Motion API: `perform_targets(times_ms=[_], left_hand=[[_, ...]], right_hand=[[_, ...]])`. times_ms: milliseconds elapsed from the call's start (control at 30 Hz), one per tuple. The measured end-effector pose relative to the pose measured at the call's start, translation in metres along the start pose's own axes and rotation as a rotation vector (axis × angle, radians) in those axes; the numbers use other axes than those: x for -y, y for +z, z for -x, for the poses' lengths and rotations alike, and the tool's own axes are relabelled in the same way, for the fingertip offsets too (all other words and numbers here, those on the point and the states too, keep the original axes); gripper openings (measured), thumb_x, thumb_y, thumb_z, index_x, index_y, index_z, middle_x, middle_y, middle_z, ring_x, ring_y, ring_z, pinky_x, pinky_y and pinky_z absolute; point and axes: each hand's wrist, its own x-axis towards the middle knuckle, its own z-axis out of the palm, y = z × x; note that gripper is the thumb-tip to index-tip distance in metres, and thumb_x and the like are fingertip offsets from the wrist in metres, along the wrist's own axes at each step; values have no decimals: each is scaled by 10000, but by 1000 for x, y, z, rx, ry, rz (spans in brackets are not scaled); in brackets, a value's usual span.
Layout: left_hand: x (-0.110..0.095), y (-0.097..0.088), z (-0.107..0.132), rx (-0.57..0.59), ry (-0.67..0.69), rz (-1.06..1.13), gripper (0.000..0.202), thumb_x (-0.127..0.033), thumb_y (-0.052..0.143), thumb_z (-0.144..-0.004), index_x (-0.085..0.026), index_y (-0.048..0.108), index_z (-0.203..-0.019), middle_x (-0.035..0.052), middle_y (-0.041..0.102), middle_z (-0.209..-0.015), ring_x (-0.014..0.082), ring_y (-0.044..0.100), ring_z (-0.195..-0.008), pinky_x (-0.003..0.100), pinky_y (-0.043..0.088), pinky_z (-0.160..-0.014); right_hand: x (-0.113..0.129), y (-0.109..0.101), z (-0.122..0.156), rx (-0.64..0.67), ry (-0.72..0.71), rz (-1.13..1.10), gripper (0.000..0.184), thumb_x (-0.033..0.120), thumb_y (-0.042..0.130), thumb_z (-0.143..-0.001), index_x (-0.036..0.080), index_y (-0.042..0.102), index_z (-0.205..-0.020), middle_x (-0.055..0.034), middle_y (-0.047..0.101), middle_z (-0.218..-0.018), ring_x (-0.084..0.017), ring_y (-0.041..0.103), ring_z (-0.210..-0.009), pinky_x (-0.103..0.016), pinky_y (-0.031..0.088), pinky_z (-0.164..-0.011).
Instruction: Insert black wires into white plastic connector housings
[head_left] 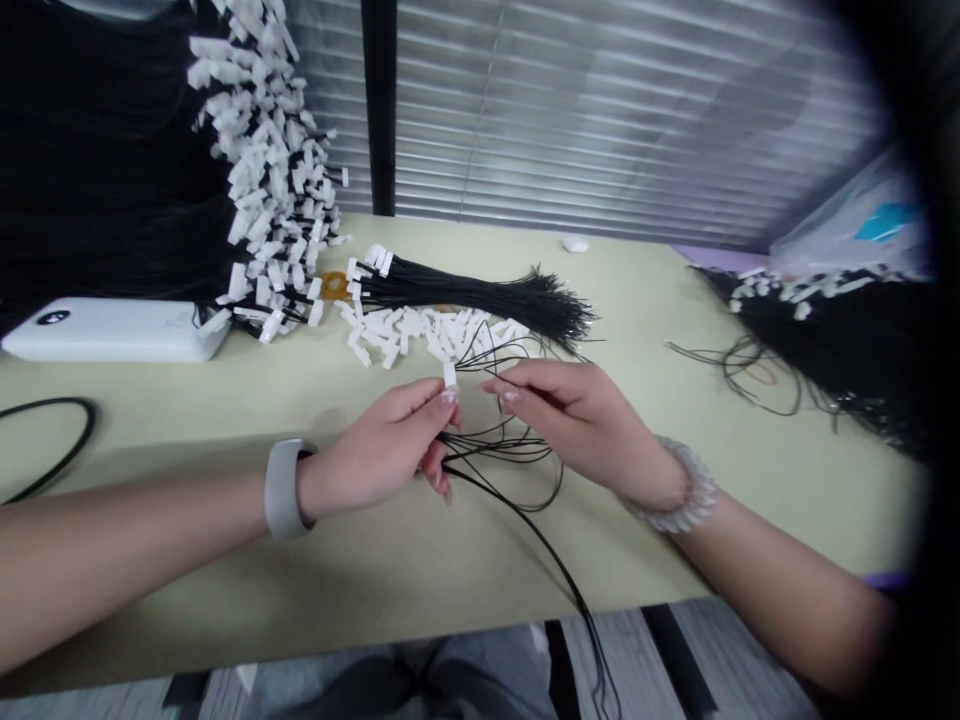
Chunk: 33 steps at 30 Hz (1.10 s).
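Observation:
My left hand [382, 445] pinches a bunch of thin black wires [495, 450], and a small white plastic connector [449, 374] stands just above its fingertips. My right hand [570, 420] comes in from the other side, its fingertips close to that connector, with fine wires running under its fingers. The wires loop below both hands and trail over the front edge of the pale green table [420, 570]. A grey wristband circles my left wrist, and a coiled white bracelet circles my right.
Behind my hands lie a bundle of black wires with white connectors [465, 290] and a heap of white connectors [412, 330]. More bunches hang at far left [262, 170] and lie at right [825, 340]. A white power bank [112, 330] and a black cable [52, 440] sit left.

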Motion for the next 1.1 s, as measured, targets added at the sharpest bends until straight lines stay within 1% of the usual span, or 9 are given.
perform_targets(times_ms=[67, 133, 233, 367, 533, 767, 900, 1000, 1100], left_hand=[[-1, 0, 0, 7, -6, 4, 312, -487, 400, -834, -191, 447, -746, -76, 411, -424, 92, 487, -406, 313, 532, -516], [-1, 0, 0, 16, -8, 10, 306, -482, 401, -837, -193, 447, -747, -78, 413, -423, 90, 482, -402, 311, 529, -513], [-1, 0, 1, 37, -10, 10, 296, -467, 402, -841, -192, 448, -744, -76, 420, -430, 90, 485, -410, 311, 527, -524], [0, 0, 1, 64, -5, -12, 298, -460, 401, -842, -190, 446, -725, -75, 420, -437, 92, 485, -417, 313, 526, -534], [1, 0, 2, 60, -1, -12, 293, -454, 401, -840, -192, 450, -721, -74, 418, -437, 93, 479, -412, 307, 521, -529], [0, 0, 2, 86, 7, -54, 300, -457, 384, -847, -189, 442, -725, -70, 423, -450, 96, 489, -427, 292, 515, -526], [1, 0, 3, 95, 16, -74, 292, -446, 383, -851, -190, 438, -722, -68, 428, -455, 96, 493, -435, 282, 509, -524], [2, 0, 4, 94, 18, -77, 289, -443, 386, -849, -187, 443, -726, -65, 435, -461, 98, 497, -439, 277, 504, -519], [2, 0, 4, 94, 20, -85, 283, -432, 384, -850, -188, 442, -720, -65, 440, -464, 98, 496, -435, 273, 500, -512]], right_hand=[[1, 1, 0, -55, -10, 10, 229, 274, 463, -860, 151, 587, -711, -6, 553, -664, -77, 475, -613, -206, 371, -565], [1, 3, 0, -88, -11, 29, 229, 283, 464, -858, 150, 596, -727, 2, 535, -632, -71, 445, -574, -203, 342, -529], [1, 6, 1, -107, -8, 92, 176, 274, 474, -848, 159, 578, -764, 30, 485, -563, -58, 387, -509, -198, 306, -497], [0, 7, 1, -84, -63, 133, 125, 231, 486, -832, 165, 553, -749, 43, 469, -551, -50, 375, -497, -186, 307, -508], [1, 6, 1, -12, -106, 116, 163, 198, 454, -848, 166, 595, -775, 36, 490, -574, -49, 395, -518, -177, 323, -535], [1, 6, 0, -30, -107, 129, 167, 204, 467, -846, 164, 622, -799, 39, 485, -553, -49, 394, -507, -176, 330, -530], [1, 6, 0, -21, -139, 128, 166, 193, 468, -843, 174, 631, -815, 28, 541, -589, -54, 435, -522, -181, 348, -536], [1, 5, 1, -46, -171, 161, 160, 182, 481, -827, 189, 638, -794, 20, 586, -621, -63, 479, -544, -193, 375, -553], [0, 4, 2, -117, -212, 212, 145, 180, 496, -816, 201, 639, -812, 4, 628, -694, -83, 538, -609, -206, 409, -581]])
